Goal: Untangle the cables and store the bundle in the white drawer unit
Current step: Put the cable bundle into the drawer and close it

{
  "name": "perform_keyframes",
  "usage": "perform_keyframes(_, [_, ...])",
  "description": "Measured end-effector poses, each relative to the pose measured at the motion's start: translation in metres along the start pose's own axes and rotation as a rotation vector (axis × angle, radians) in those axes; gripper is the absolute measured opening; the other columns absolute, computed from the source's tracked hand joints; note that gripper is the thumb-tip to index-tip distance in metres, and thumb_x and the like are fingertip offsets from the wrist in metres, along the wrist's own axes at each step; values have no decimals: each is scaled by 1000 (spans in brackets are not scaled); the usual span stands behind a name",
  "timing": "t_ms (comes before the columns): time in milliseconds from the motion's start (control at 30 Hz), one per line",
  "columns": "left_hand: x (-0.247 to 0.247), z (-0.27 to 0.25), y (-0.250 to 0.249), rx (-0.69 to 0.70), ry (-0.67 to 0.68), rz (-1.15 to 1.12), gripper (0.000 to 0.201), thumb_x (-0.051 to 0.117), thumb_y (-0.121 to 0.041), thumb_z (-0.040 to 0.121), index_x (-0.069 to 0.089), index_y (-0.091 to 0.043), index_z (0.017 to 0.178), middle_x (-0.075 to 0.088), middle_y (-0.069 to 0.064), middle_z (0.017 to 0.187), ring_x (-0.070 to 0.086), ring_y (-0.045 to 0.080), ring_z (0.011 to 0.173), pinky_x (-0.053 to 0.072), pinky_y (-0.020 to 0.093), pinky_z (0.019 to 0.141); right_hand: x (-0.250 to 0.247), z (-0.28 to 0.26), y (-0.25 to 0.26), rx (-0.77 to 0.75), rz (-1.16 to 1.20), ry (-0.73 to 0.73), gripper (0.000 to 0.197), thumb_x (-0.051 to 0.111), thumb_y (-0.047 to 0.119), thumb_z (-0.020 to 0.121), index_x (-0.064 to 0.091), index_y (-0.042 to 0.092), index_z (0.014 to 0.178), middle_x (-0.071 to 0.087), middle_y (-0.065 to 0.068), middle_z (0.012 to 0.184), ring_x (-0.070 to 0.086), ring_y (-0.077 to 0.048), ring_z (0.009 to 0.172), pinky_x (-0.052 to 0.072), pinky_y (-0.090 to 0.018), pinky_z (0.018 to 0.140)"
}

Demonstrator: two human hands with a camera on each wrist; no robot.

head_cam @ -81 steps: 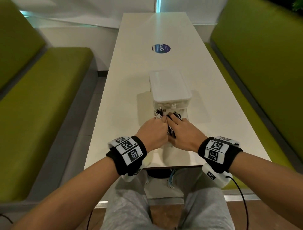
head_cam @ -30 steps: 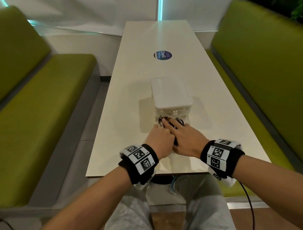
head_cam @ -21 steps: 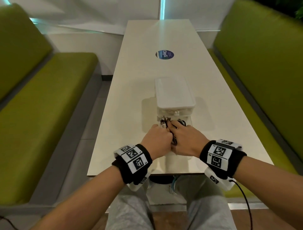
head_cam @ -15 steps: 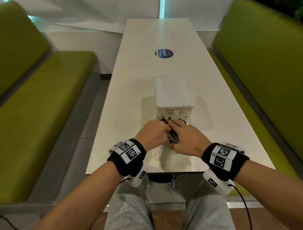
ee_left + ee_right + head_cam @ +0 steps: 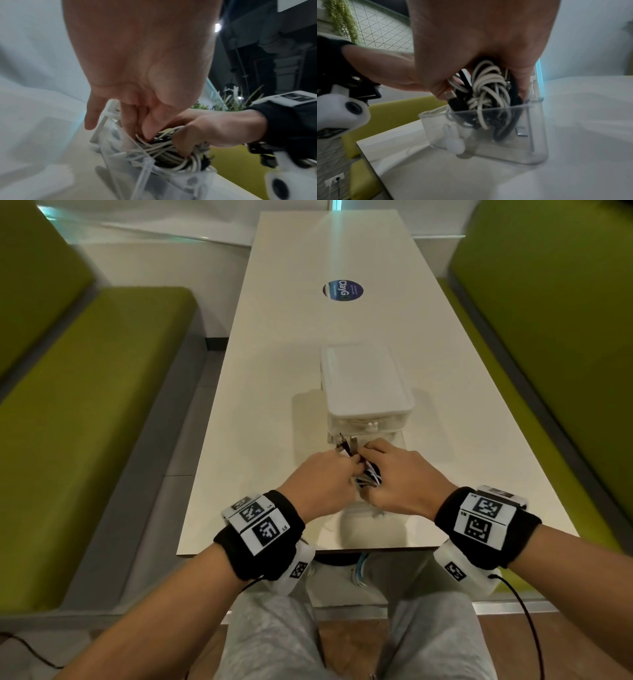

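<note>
The white drawer unit [image 5: 366,385] stands mid-table, and its clear drawer [image 5: 488,135] with a rabbit-shaped knob [image 5: 453,140] is pulled out toward me. A coiled bundle of white and black cables [image 5: 486,92] sits partly inside the drawer, its upper part above the rim. My right hand [image 5: 481,94] grips the bundle from above, fingers curled round it. My left hand [image 5: 139,132] pinches the cables at the bundle's left side, with the little finger held away. In the head view both hands, left hand [image 5: 342,460] and right hand [image 5: 366,453], meet over the bundle [image 5: 368,475], with connector ends [image 5: 346,445] sticking out.
The long white table [image 5: 274,371] carries a round blue sticker [image 5: 342,290] further back. Green benches [image 5: 85,405] run along both sides. The near table edge [image 5: 342,549] lies just under my wrists, above my knees.
Both hands have stayed on the bundle at the open drawer. They have shifted slightly toward me, and more of the coil shows between them now.
</note>
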State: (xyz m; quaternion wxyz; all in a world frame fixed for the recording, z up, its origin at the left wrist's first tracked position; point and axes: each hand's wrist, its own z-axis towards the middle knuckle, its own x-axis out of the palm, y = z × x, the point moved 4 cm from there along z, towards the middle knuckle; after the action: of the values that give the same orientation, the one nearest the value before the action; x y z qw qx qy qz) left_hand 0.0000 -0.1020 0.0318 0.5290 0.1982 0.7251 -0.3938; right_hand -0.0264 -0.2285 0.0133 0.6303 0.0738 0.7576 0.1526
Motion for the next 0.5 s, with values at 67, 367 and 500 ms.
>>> perform_keyframes(67, [-1, -10, -7, 14, -138, -14, 47, 37, -10, 84, 67, -22, 118, 70, -1, 113, 63, 25, 97, 49, 37, 84, 1, -2, 3, -13, -2, 1, 50, 52, 40, 76, 56, 21, 122, 54, 4, 122, 61, -24, 93, 47, -31, 75])
perform_keyframes(367, [-12, 13, 25, -106, -459, -61, 16, 63, -9, 87, 76, -13, 95, 70, -2, 95, 65, 21, 85, 41, 25, 70, 3, -3, 5, 3, -52, 4, 56, 51, 39, 79, 51, 19, 131, 52, 2, 124, 60, -27, 94, 46, -31, 77])
perform_keyframes(500, [3, 21, 29, -28, -411, 19, 18, 61, -3, 81, 76, -12, 86, 70, 0, 84, 64, 22, 78, 50, 34, 66, 3, -3, 4, -9, -40, -9, 53, 51, 38, 77, 53, 18, 126, 52, 1, 121, 60, -28, 89, 40, -29, 72])
